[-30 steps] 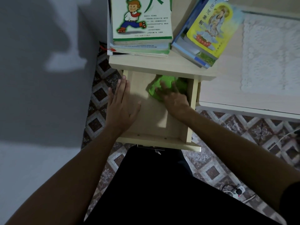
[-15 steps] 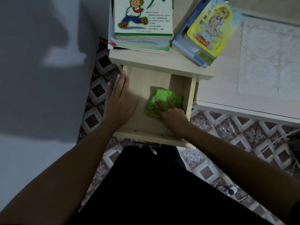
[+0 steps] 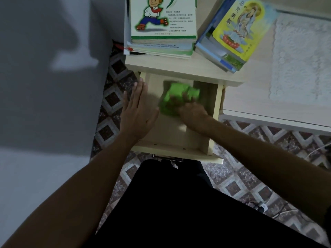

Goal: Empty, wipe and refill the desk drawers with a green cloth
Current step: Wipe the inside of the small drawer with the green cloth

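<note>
A pale wooden drawer (image 3: 213, 119) stands pulled out in the middle of the frame, from under the worktop (image 3: 250, 97) that runs across the upper right. The green cloth (image 3: 176, 97) lies bunched on the drawer floor, toward its back and right of centre, blurred with motion. The right hand (image 3: 192, 113) lies on top of the cloth and presses it against the drawer floor; its fingers are smeared, so whether they lie flat or curl into the fabric cannot be told. The left hand (image 3: 138, 111) rests flat on the drawer's left side wall, fingers straight and together, pointing to the top of the frame, thumb spread inward over the drawer floor.

On the worktop above the drawer sits a stack of books (image 3: 161, 38) topped by a cover with a cartoon boy on roller skates. Just right of it lies a second, slanted pile with a yellow-covered book (image 3: 240, 27) on top. A white lace mat (image 3: 302, 59) covers the worktop at the right edge. The floor (image 3: 114, 99) is patterned tile, and a white cable with a plug (image 3: 262, 208) lies on it at lower right.
</note>
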